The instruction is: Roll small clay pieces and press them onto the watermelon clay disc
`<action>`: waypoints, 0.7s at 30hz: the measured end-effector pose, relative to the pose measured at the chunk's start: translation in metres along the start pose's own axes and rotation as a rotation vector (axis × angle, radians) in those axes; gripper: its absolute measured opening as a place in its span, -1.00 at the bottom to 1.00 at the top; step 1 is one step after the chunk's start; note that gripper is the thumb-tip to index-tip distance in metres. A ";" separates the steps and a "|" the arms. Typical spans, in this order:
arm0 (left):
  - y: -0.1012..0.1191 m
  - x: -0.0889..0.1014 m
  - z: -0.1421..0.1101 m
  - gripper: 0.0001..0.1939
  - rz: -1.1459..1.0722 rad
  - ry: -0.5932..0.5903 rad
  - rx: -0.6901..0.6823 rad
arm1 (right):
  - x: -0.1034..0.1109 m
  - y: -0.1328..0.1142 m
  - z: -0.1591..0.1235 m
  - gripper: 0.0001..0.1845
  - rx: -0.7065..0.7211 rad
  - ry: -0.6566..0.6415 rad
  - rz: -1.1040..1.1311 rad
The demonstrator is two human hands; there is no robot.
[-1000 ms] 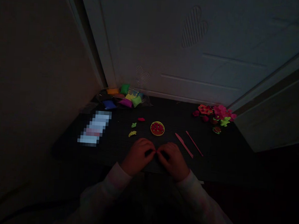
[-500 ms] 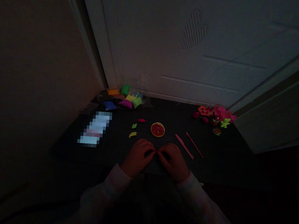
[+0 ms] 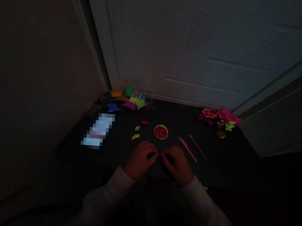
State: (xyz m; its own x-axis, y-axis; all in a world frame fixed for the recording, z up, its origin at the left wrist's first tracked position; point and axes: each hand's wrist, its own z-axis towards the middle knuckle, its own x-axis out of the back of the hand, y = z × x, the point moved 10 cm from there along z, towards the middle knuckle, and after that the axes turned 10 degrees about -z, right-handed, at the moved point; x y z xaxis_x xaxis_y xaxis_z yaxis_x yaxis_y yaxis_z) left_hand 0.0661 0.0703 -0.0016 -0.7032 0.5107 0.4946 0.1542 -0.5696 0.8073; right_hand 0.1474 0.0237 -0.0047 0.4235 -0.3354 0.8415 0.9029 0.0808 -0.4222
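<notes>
My left hand (image 3: 142,160) and my right hand (image 3: 178,165) meet at the fingertips over the near part of the dark table (image 3: 119,162). Each pinches a side of a small red piece of modelling clay (image 3: 159,154), mostly covered by the fingers. Just beyond them lies a round yellow-rimmed clay dish (image 3: 160,138) topped with red and dark bits. To its left are a red clay lump (image 3: 144,122), a green leaf-like piece (image 3: 137,128) and a curved yellow piece (image 3: 136,137). A pink plastic knife (image 3: 188,149) and a thin pink stick tool (image 3: 198,148) lie right of my right hand.
Packets of coloured clay (image 3: 129,105) sit in a clear bag at the back left. A pixelated bright rectangle (image 3: 99,130) lies at the left. Pink, red and yellow-green clay models (image 3: 225,116) cluster at the back right. A pale door (image 3: 156,41) rises behind the table.
The view has shifted slightly, so everything sits a little farther right and lower. My fingertips are slightly farther apart, and more of the red clay shows between them.
</notes>
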 end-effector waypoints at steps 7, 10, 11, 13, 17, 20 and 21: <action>-0.001 0.002 0.001 -0.95 -0.013 0.028 -0.002 | -0.001 0.001 0.000 -0.96 -0.001 -0.007 0.001; -0.004 0.002 0.000 -0.95 -0.022 0.034 0.012 | -0.002 0.002 0.000 -0.97 -0.002 -0.007 0.000; -0.005 0.002 0.000 -0.95 -0.022 0.039 0.017 | -0.002 0.002 0.000 -0.97 -0.002 -0.008 -0.001; -0.006 0.003 0.000 -0.95 -0.020 0.046 0.020 | -0.002 0.002 0.000 -0.97 -0.004 -0.009 -0.002; -0.005 0.002 0.000 -0.94 -0.022 0.024 -0.001 | -0.002 0.001 0.000 -0.97 -0.006 -0.017 -0.008; -0.003 0.002 0.000 -0.94 -0.011 0.026 -0.005 | -0.003 0.001 0.000 -0.97 -0.009 -0.019 -0.012; -0.003 0.002 0.000 -0.94 -0.010 0.029 -0.003 | -0.003 0.001 0.000 -0.97 -0.009 -0.019 -0.013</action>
State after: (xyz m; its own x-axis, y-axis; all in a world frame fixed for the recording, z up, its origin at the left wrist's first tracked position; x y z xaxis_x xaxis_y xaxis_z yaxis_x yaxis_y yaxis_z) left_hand 0.0641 0.0734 -0.0030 -0.7248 0.4977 0.4765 0.1443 -0.5665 0.8113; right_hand 0.1475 0.0250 -0.0073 0.4134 -0.3188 0.8529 0.9075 0.0678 -0.4145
